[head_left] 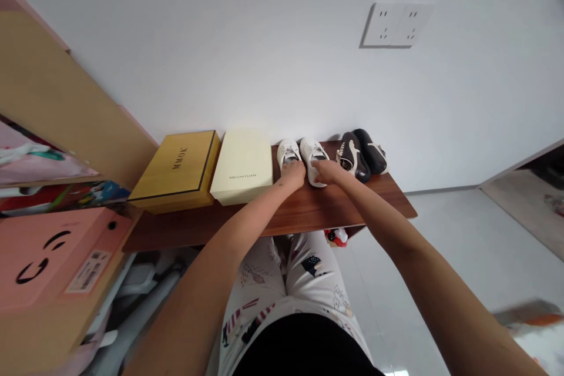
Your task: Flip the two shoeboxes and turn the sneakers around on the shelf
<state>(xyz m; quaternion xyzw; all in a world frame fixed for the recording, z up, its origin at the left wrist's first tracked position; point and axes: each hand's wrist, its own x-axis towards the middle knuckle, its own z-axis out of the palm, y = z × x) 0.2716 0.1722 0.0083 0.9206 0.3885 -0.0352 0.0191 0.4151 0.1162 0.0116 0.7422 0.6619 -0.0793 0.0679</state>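
Two white lace-up shoes stand side by side on a reddish-brown wooden shelf, toes toward the wall. My left hand is closed on the heel of the left white shoe, hiding its back end. At the opening of the right white shoe, my right hand has its fingers closed on the rim near the heel. Just right of my right hand sits a dark brown and cream shoe, with a black shoe against it.
Left of the shoes lie a cream box and a yellow box. A pink box rests on a lower unit at far left. The wall behind carries a socket plate. My legs are below the shelf edge.
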